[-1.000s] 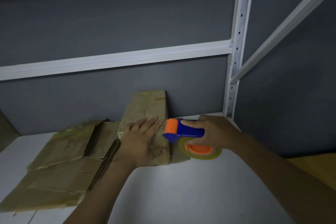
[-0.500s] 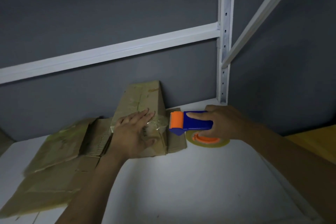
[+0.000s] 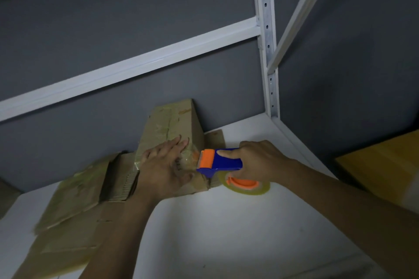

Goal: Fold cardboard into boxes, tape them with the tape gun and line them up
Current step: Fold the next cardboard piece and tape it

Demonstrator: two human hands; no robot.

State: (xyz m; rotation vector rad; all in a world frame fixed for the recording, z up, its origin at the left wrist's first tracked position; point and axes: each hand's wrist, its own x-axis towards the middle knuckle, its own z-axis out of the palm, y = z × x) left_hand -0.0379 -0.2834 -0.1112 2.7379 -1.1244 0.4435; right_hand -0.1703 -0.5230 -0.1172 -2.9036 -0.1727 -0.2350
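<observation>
A brown cardboard box [image 3: 172, 124] stands against the grey back wall on the white shelf [image 3: 226, 229]. My left hand [image 3: 165, 165] lies flat on its top near the front edge, fingers straight, pressing down on clear tape. My right hand [image 3: 260, 161] grips the blue and orange tape gun [image 3: 220, 162], forefinger along its top. The gun's orange roller sits at the box's right front corner, right beside my left fingertips. A roll of clear tape [image 3: 247, 186] hangs under the gun.
Flattened cardboard pieces [image 3: 68, 215] lie to the left of the box on the shelf. A white upright post [image 3: 267, 52] and crossbars frame the back right corner. A yellow wooden surface [image 3: 385, 165] shows at the right.
The tape gun has moved left, up against the box's corner and my left fingertips. My left hand stays pressed on the box top. The camera has tipped slightly.
</observation>
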